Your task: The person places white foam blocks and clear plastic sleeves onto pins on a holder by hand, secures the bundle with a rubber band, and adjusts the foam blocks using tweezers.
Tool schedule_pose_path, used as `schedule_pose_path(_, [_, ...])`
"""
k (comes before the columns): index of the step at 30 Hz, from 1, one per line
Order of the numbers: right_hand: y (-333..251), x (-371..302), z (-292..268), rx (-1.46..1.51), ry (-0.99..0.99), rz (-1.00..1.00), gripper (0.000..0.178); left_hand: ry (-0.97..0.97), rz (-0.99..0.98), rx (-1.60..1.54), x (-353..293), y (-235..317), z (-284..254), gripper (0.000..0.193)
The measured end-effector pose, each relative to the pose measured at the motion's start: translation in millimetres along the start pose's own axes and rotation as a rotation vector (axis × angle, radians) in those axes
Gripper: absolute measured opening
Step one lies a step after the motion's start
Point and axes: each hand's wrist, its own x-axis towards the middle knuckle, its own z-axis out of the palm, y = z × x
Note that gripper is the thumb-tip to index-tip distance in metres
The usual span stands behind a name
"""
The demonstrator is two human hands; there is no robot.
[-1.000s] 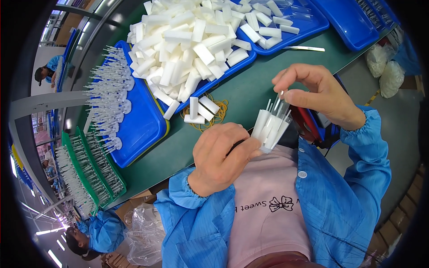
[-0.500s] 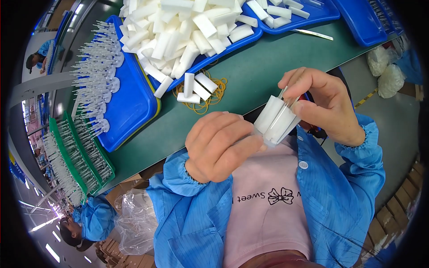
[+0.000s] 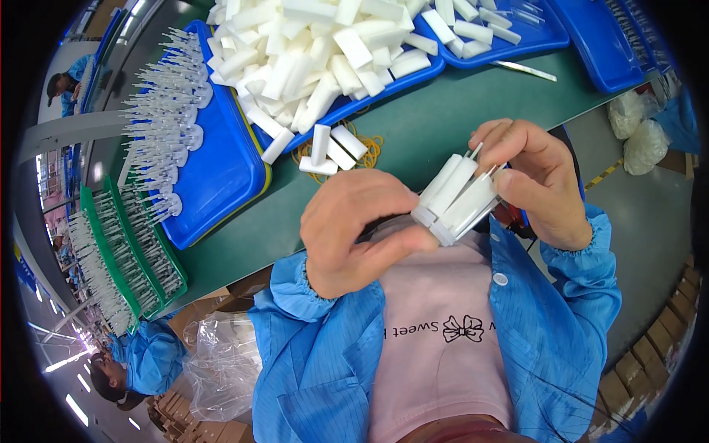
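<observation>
Between my hands, over the table's near edge, is a small assembly (image 3: 459, 193) of white foam blocks and thin clear tubes set in a pale base. My left hand (image 3: 358, 232) is closed on the base, thumb below and fingers above. At the other end, my right hand (image 3: 543, 181) has its thumb and fingers curled about the tips of the tubes. Several loose white foam blocks (image 3: 320, 144) lie on the table beyond my left hand, on a heap of yellow rubber bands (image 3: 373, 153).
Foam blocks fill a blue tray (image 3: 347, 112). Left of it, another blue tray (image 3: 214, 166) carries rows of pale tubed parts, near a green rack (image 3: 125, 258). A slim metal tool (image 3: 526, 70) lies by the far right tray (image 3: 509, 53). Another person (image 3: 151, 358) sits at lower left.
The assembly has tilted, so more of its base shows. My left fingers have shifted to its end, the thumb now apart below. My right hand stays at the tube tips.
</observation>
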Motion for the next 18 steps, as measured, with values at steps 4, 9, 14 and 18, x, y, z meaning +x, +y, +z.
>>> schedule_pose_path(4, [-3, 2, 1, 0.008, 0.007, -0.062, 0.012, -0.022, -0.043, -0.087, 8, -2, 0, 0.038])
schedule_pose_path(9, [-2, 10, -1, -0.070, -0.079, -0.043, 0.011, -0.102, -0.184, -0.108, -1, -4, -4, 0.031])
schedule_pose_path(14, [-18, 37, -31, -0.433, -0.218, -0.163, 0.025, -0.117, -0.270, -0.149, 0, -10, -7, 0.027])
schedule_pose_path(18, [-19, 96, -112, -0.946, 0.255, -0.363, 0.019, -0.090, -0.304, -0.082, 1, -9, -8, 0.027])
